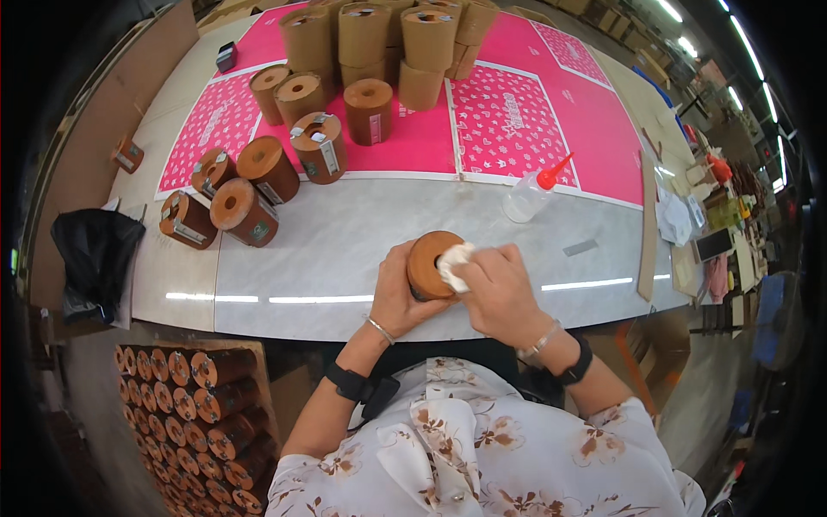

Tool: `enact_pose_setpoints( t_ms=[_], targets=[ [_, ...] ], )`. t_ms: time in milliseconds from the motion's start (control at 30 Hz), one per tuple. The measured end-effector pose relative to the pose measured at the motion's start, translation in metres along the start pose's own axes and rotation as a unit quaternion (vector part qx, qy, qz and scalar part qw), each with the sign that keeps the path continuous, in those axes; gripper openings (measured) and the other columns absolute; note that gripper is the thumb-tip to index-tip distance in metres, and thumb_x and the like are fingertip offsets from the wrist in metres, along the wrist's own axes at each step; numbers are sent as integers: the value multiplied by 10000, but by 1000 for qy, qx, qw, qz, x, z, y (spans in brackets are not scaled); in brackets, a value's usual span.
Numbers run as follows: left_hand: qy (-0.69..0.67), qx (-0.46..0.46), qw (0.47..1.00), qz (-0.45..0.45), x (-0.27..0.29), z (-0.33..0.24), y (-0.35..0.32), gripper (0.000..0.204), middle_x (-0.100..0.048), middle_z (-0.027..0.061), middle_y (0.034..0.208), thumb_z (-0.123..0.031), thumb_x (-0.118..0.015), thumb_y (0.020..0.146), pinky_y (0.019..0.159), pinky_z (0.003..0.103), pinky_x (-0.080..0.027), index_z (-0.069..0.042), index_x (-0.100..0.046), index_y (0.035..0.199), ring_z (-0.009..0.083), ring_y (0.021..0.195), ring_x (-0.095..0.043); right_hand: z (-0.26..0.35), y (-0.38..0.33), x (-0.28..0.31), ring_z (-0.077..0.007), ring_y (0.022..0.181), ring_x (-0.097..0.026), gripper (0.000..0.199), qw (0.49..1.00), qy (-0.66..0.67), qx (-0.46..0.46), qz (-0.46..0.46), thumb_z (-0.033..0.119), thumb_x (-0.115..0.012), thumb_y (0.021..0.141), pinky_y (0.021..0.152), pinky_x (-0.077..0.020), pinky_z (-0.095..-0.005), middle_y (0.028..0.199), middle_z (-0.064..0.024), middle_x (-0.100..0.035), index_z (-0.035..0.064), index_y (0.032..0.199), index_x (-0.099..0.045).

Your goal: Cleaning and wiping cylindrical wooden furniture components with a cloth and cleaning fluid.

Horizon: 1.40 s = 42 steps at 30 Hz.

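Observation:
My left hand (397, 291) is wrapped round the side of a brown wooden cylinder (424, 258) with a dark hole in its top, held at the near edge of the table. In my right hand (500, 293) is a bunched white cloth (454, 267), pressed to the right side of the cylinder's top and covering part of the hole. Beyond my right hand stands a clear squeeze bottle (525, 200) with a red nozzle. To the left, several similar brown cylinders (245, 212) stand or lean together, some with pale labels or strips on them.
Tall cardboard-coloured tubes (429, 39) are stacked at the back on pink patterned sheets (508, 112). A black bag (95, 250) hangs at the left edge. Rows of brown cylinders (220, 370) lie stacked below, lower left. A long flat strip (646, 228) lies at the right.

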<state>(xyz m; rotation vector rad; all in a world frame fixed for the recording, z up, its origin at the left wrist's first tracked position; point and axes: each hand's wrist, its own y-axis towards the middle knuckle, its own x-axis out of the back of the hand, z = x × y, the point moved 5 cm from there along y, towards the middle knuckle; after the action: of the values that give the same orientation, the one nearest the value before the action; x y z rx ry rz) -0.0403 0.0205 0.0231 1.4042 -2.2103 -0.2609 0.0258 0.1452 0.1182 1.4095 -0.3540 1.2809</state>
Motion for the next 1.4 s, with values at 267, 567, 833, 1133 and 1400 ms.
enact_pose_setpoints(
  t_ms=[267, 567, 833, 1133, 1400],
  targets=[
    [8, 21, 1000, 13, 0, 10, -2, 862, -575, 180, 1145, -302, -872, 600, 907, 417, -449, 20, -433, 1267, 341, 1049, -569, 4, 9, -15, -228, 724, -495, 160, 995, -43, 43, -73, 76, -613, 712, 674, -340, -362, 777, -69, -482, 68, 860, -555],
    [63, 75, 995, 21, 14, -8, 11, 839, -593, 191, 1103, -413, -852, 629, 872, 396, -471, 45, -475, 1222, 317, 1003, -595, 7, -52, 8, -271, 742, -516, 195, 994, 96, -44, -8, 46, -613, 753, 702, -372, -386, 820, -101, -541, 44, 946, -587],
    [141, 218, 954, 151, 27, -8, 40, 903, -605, 263, 1119, -532, -799, 637, 859, 361, -492, 117, -505, 1193, 319, 1028, -619, -35, -19, -20, -286, 762, -536, 215, 978, 128, -99, -134, 69, -613, 800, 703, -386, -379, 883, -101, -572, 65, 1012, -577],
    [188, 123, 974, -6, 15, 16, -17, 903, -550, 213, 1140, -456, -825, 621, 938, 445, -364, 57, -455, 1266, 353, 1064, -490, -14, 3, -48, -273, 769, -543, 217, 990, 22, 29, -137, 82, -634, 746, 679, -412, -385, 884, -87, -559, 80, 962, -611],
    [221, 83, 966, -104, 0, 10, -14, 829, -518, 186, 1062, -412, -831, 595, 900, 438, -343, 42, -456, 1178, 335, 1007, -477, -44, 29, -52, -254, 735, -519, 137, 991, -37, 10, -126, 100, -590, 738, 673, -375, -377, 790, -68, -513, 86, 874, -577]
  ],
)
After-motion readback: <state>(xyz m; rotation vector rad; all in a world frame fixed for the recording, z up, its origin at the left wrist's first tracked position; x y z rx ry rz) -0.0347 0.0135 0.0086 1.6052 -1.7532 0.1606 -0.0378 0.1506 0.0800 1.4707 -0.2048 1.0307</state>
